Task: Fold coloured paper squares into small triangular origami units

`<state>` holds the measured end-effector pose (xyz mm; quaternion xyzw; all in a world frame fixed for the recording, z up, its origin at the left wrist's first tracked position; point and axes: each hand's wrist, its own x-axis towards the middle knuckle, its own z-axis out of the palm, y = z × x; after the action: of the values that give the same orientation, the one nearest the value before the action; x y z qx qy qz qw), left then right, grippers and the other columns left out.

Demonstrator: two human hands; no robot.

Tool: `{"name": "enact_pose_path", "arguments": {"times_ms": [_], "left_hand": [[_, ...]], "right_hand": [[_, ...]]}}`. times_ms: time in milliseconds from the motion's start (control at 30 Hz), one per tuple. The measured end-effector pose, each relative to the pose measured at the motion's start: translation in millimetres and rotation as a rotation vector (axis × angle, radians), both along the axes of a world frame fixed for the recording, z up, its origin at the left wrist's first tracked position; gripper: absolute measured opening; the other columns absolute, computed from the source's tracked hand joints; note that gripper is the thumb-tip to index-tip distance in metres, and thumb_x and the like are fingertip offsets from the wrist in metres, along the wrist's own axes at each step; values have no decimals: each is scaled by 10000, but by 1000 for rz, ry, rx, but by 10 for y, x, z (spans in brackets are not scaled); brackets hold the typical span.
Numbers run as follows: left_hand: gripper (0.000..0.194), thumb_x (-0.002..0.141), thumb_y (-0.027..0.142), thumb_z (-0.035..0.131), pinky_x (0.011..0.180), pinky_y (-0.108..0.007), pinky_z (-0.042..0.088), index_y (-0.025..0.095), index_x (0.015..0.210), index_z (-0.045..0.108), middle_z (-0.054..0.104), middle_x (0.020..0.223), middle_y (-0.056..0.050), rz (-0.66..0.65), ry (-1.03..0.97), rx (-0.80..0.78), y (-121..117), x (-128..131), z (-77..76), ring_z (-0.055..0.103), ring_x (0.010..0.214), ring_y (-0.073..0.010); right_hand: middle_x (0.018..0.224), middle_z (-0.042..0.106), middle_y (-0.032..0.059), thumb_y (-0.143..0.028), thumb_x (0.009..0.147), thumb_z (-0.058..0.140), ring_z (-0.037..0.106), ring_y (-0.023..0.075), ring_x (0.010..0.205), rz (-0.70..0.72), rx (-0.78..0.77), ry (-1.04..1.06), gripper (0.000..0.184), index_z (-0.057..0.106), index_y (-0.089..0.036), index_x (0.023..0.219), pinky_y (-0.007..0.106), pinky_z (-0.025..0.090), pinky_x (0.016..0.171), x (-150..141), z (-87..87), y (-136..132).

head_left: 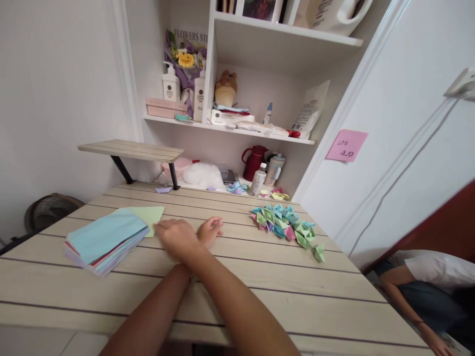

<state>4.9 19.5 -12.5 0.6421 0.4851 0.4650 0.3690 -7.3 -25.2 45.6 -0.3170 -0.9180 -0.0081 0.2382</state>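
desk (pixel 315 296) w/ paper stack (pixel 107 235), long axis running near-l to far-r.

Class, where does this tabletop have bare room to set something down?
Bare planks lie between the left hand and the folded papers, and between those papers and the right forearm. Crowded: the paper stack, green sheet and right hand, close together at left.

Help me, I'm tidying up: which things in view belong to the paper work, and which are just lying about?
Apparently in use:
stack of coloured paper
green sheet, right hand at its edge
folded paper pieces

Probably just lying about:
bottle
red jug
plush toy
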Motion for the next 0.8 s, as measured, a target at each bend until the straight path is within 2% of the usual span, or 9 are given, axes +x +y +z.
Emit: {"name": "enact_pose_path", "arguments": {"times_ms": [67,167,300,400,467,567,667,733,800], "left_hand": [[195,777,266,513,520,-199,475,133,807,652,661,652,-29,9,-154,-2,-9,-2,-32,607,500,-110],[236,738,279,572,518,-209,466,144,925,620,664,824,-68,-1,-274,-35,-9,-9,-78,602,518,-105],[257,721,309,580,536,-220,455,143,915,613,651,842,-74,-32,-313,-77,2,-15,-111,590,538,-105],[253,725,326,569,540,-225,450,152,902,615,650,846,-70,-43,-294,-73,6,-12,-133,586,542,-108],[246,729,331,557,545,-228,450,164,898,622,652,850,-65,-55,-262,-61,8,-11,-150,588,554,-115],[244,732,328,549,550,-232,451,174,905,626,651,853,-58,-56,-232,-49,10,-13,-173,592,568,-124],[247,738,317,550,561,-236,454,175,928,620,642,842,-50,-61,-222,-47,6,-10,-176,591,572,-123],[254,736,305,572,584,-243,463,183,956,610,632,843,-42,-70,-244,-70,4,0,-164,591,594,-124],[270,754,299,579,647,-275,481,187,1001,587,617,911,-50,-55,-317,-113,5,12,-148,599,692,-142]], "right_hand": [[1163,566,60,-132,849,421,507,199,1042,67,20,-42,298,486,-196,1133,364,403,860,-363,-14,38],[1288,467,80,-119,885,340,408,200,1169,147,177,-138,331,413,-164,1206,414,361,925,-718,-54,110],[934,664,69,-130,875,395,585,181,892,229,248,-303,195,575,-153,944,345,448,790,-852,-71,161],[787,673,62,-104,827,465,608,176,705,230,212,-354,176,598,-156,723,295,472,606,-822,-44,177],[728,669,47,-109,807,497,598,165,655,210,156,-335,179,597,-162,668,277,464,570,-807,-22,184],[718,665,16,-143,806,524,586,151,741,189,85,-223,161,618,-175,679,266,458,656,-797,13,172],[965,636,11,-131,829,488,486,163,1033,171,102,-86,183,651,-209,803,312,389,854,-684,50,130],[1095,567,14,-124,819,486,404,187,1127,96,107,127,223,673,-245,832,345,331,925,-462,52,118],[1090,535,28,-115,781,515,431,201,1077,-14,41,425,242,696,-272,817,345,348,906,-88,17,143]]}}
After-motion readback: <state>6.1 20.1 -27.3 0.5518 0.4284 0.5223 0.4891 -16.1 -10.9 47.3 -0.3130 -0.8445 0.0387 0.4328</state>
